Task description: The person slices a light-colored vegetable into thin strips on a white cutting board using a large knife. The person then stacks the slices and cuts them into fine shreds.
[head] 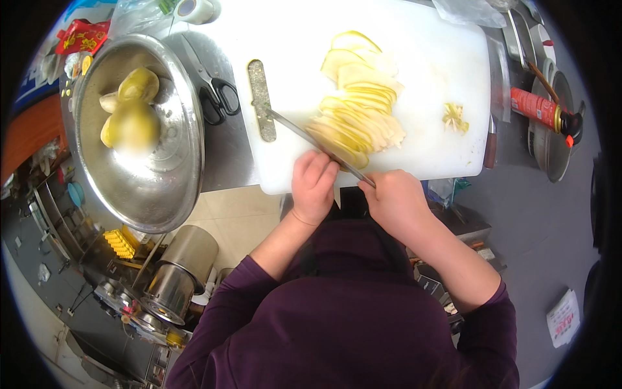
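Observation:
My right hand [396, 197] grips a knife [296, 130] at the near edge of a white plastic cutting board [437, 150]. The blade points to the upper left and lies across the near end of a row of thin, yellow-edged slices [359, 112]. Just left of the blade, my left hand [313, 185] has its fingers curled at the last slices; whether it holds a piece beneath them is hidden. Small yellowish scraps [455, 118] lie on the board's right side. A steel bowl [170, 194] at the left holds several yellowish peeled pieces [138, 85], partly blurred.
Black-handled scissors [218, 99] lie between bowl and board. A second knife with a brown handle [491, 146] rests along the board's right edge. Further right are a red spray can [537, 108] and a pan or lid [559, 141]. A roll of film [194, 10] and plastic bags stand at the back.

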The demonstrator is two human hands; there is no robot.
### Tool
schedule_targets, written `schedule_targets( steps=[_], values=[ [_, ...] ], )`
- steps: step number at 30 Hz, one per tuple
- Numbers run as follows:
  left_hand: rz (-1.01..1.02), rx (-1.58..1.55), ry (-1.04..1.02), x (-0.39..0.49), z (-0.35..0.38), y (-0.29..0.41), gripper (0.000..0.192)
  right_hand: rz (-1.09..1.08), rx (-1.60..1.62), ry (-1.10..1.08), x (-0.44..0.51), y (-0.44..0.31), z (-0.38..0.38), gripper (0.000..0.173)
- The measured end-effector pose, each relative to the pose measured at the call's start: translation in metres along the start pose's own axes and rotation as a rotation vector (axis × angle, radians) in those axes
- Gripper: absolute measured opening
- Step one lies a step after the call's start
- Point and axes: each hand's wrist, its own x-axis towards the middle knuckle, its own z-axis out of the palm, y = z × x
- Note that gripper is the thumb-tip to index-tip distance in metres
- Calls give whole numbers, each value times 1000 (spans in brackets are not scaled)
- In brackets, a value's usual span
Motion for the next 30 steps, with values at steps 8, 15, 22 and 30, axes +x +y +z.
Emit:
schedule_targets(
  steps=[8,15,22,30],
  values=[
    [-13,-19,4,-3,-1,-1,33,57,-29,-30,-6,1,6,23],
    [-41,-56,11,5,-2,2,27,49,46,51,20,-6,30,23],
    [-31,-39,27,-3,-1,1,27,59,151,63,3,3,17,20],
    [-13,-55,36,-5,-2,-2,28,36,62,67,-24,4,6,16]
  ],
)
